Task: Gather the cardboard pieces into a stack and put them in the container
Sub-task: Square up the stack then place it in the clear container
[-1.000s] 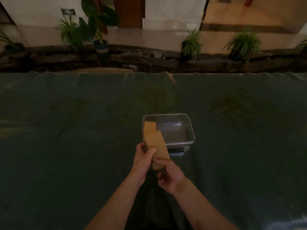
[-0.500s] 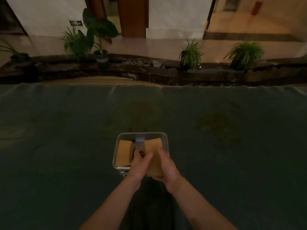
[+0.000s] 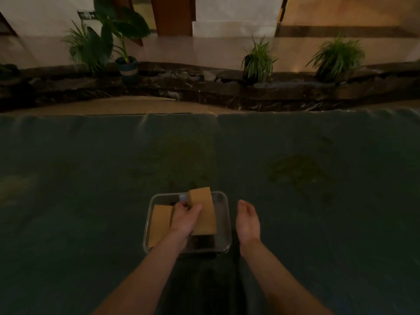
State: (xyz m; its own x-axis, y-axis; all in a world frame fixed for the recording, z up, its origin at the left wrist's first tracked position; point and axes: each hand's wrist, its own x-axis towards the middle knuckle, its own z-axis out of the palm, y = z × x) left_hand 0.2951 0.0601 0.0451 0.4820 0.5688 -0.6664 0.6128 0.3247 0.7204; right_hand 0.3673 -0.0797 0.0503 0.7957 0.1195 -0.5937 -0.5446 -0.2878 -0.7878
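Holding the cardboard stack (image 3: 203, 212) alone, the left hand (image 3: 185, 218) now keeps it over the clear container (image 3: 223, 202); half a second earlier both hands clasped the stack at the container's near edge, and the right hand (image 3: 248, 220) has since let go and drawn off to the right, outside the container's right wall. The stack has shifted toward the right half of the container and sits tilted, its far end raised above the far rim and its near end low inside; whether it touches the bottom cannot be told. A separate cardboard piece (image 3: 160, 223) lies flat in the left half of the container, much as it did in the earlier frame, its right edge hidden under the left hand. The left thumb lies across the upper face of the stack and the fingers curl round its left edge, pinching it. The right hand is relaxed, fingers loosely together and pointing away from the body, holding nothing, its edge near the dark green cloth (image 3: 91, 189) that covers the table. Both forearms are bare and reach forward from the lower edge of the view. A small pale blue patch (image 3: 182, 197) shows by the left fingertips, too blurred to identify. A dark wall sign (image 3: 86, 14) stands behind the potted plant (image 3: 122, 30); its writing cannot be read.
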